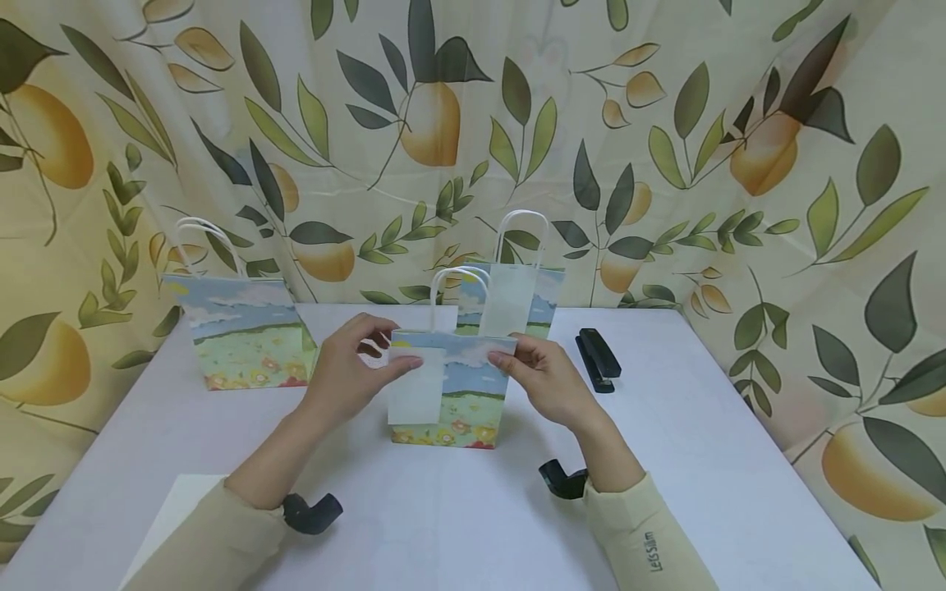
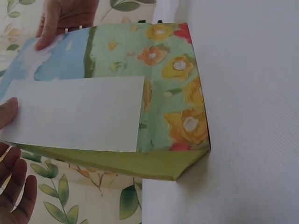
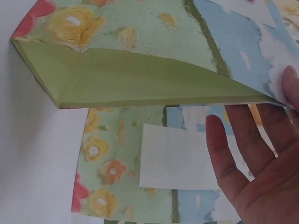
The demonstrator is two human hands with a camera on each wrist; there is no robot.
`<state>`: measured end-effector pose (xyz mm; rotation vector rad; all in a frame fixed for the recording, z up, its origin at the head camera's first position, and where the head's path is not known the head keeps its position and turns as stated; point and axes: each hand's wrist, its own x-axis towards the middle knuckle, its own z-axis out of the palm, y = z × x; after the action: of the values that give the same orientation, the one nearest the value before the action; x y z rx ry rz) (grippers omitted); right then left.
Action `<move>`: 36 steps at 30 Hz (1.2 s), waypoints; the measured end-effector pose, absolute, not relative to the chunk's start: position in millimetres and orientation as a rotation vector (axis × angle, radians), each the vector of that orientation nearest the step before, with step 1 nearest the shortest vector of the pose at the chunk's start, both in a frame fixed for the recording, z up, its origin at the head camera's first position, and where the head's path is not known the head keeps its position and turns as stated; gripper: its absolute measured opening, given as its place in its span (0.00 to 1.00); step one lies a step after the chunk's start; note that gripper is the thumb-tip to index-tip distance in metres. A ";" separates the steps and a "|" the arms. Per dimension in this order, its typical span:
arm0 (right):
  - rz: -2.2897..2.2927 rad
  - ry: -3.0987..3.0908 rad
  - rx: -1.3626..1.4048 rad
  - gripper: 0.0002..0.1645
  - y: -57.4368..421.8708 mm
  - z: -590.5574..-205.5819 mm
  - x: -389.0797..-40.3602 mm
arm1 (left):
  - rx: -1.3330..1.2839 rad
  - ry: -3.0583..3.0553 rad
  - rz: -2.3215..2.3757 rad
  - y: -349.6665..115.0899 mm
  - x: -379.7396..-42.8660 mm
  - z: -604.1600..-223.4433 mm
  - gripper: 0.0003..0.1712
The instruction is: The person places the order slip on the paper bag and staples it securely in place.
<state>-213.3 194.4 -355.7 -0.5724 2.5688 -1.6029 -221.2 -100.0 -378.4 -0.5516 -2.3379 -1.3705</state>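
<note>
A small paper gift bag (image 1: pixel 473 420), printed with sky, meadow and flowers, stands upright before me with its white handle up. Over the left part of its front lies a blank white card (image 1: pixel 415 396). My left hand (image 1: pixel 343 365) pinches the card and the bag's upper left edge, thumb on the card in front. In the left wrist view that thumb (image 2: pixel 7 112) presses near the card's end. At the upper right corner, my right hand (image 1: pixel 550 379) grips the bag between thumb and fingers. The fingertips behind the bag are partly hidden.
Behind stands a matching bag (image 1: pixel 548 297) with a white card (image 1: pixel 508 300) on its front. Another matching bag (image 1: pixel 244 332) is at the left. A black stapler (image 1: pixel 599 361) lies at the right, and white paper (image 1: pixel 173 509) is partly under my left sleeve. A patterned curtain (image 1: pixel 517 123) hangs behind the table.
</note>
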 end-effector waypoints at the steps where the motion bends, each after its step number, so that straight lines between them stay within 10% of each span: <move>1: -1.598 2.574 -0.577 0.18 194.6 -356.1 -213.4 | -0.560 -2.340 -1.369 -97.7 -221.9 -377.2 0.25; 36: -1.676 2.797 -0.472 0.20 170.4 -362.8 -206.6 | -0.533 -2.155 -1.663 -55.4 -224.0 -371.1 0.19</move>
<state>-206.6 170.4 -362.8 -0.4721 2.7973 -1.6757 -224.0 -55.4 -371.1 -0.5327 -2.1550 -1.6627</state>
